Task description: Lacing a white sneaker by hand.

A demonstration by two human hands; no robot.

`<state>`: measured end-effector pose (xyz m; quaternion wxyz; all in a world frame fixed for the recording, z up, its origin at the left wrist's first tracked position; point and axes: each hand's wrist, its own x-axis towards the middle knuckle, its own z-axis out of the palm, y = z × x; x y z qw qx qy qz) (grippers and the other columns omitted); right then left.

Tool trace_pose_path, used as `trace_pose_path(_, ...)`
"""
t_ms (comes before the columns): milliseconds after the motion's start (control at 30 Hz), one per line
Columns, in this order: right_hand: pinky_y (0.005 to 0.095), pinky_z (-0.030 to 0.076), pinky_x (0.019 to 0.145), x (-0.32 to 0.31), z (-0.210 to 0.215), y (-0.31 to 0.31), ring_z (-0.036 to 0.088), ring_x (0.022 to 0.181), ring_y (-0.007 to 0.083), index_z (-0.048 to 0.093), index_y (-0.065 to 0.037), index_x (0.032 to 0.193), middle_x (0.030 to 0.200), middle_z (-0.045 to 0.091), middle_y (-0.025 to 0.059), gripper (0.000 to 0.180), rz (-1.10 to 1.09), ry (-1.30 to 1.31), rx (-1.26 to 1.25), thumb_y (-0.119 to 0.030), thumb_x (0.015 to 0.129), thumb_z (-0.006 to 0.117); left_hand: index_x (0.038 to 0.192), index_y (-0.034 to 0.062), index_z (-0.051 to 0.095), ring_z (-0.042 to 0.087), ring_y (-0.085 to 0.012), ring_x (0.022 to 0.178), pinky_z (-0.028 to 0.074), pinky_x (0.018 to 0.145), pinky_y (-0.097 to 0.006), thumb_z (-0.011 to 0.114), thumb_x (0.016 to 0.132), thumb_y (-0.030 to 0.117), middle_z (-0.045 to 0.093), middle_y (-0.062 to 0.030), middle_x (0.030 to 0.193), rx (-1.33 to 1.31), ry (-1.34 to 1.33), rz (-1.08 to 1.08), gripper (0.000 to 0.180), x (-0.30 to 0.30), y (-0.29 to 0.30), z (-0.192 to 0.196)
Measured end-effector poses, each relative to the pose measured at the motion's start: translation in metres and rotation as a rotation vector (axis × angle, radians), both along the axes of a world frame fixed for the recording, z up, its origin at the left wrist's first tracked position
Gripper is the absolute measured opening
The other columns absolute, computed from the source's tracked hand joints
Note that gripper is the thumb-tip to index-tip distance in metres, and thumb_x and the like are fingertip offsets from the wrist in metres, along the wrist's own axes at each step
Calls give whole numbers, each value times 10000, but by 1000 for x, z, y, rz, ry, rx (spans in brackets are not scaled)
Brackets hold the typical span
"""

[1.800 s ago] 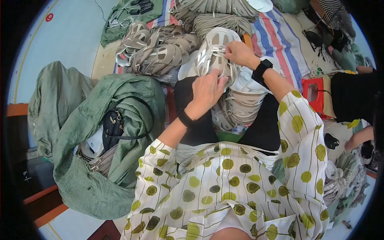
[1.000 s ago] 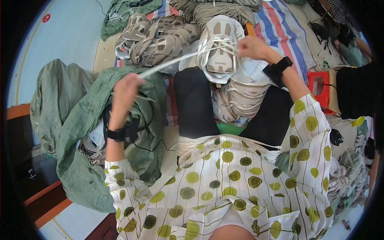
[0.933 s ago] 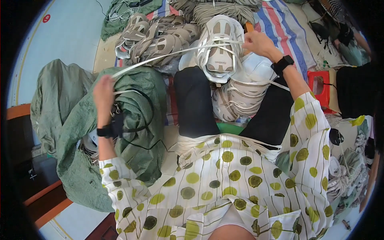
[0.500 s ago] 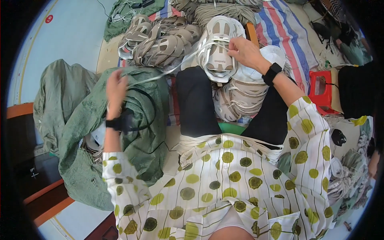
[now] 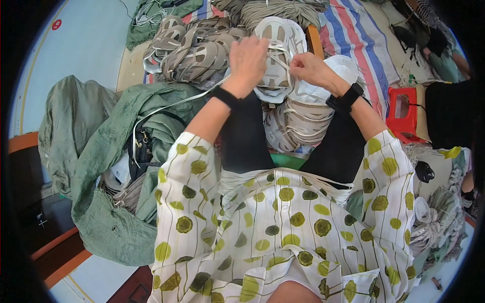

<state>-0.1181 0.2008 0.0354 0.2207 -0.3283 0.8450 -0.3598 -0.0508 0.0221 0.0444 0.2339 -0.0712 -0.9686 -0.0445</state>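
A beige and white shoe upper (image 5: 275, 70) rests beyond my knees, with white lace across its front. My right hand (image 5: 312, 70) is at its right side, fingers pinched on the shoelace (image 5: 277, 46). Over its left edge bends my left hand (image 5: 248, 63), back upward and fingers curled in; what its fingertips hold is hidden. From under the left hand a long loose lace (image 5: 169, 105) trails down onto a green sack. More beige uppers (image 5: 309, 118), laced and nested together, lie between my thighs, partly below the first one.
Brown and beige uppers (image 5: 199, 58) are heaped at the far left, beside bundled cords (image 5: 280, 12). The open green sack (image 5: 108, 212) stands at my left with a black bag (image 5: 143, 151) in it. A red stool (image 5: 402, 123) is at the right. Pale strands (image 5: 288, 177) cross my lap.
My left hand has come from above the sack to the upper's left side. The lace it drew out sideways now hangs slack over the sack. My right hand stays at the upper.
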Motion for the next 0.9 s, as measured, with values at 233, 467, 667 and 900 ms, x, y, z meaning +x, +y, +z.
trace_pose_path(233,438,441,625,2,2,7,557,693,379,524,-7,716,670,563,224,130,-50,488,161,-128,745,489,733,26,567,580,-347,722,425,641,-433,561,691,126,596,-170,734,605,-501,79,108,11,-23,-1)
trace_pose_path(467,387,460,584,-15,8,25,592,645,313,528,-3,770,681,584,187,112,-26,460,225,-111,753,503,717,19,562,586,-296,654,460,600,-369,563,712,144,595,-147,681,609,-476,179,125,2,-30,-3)
trace_pose_path(667,282,491,698,20,61,53,520,720,62,505,-17,1003,836,521,-13,226,-26,-859,-399,-143,817,529,1048,45,492,326,-16,450,268,405,-168,530,831,178,474,29,663,1703,-850,-18,257,53,-62,28)
trace_pose_path(900,386,386,891,21,75,195,494,777,145,427,2,1158,825,482,16,415,-192,-727,-1094,-136,784,540,1053,-14,458,311,-20,436,254,400,-160,479,837,28,433,25,635,2165,-84,-20,221,151,-207,68)
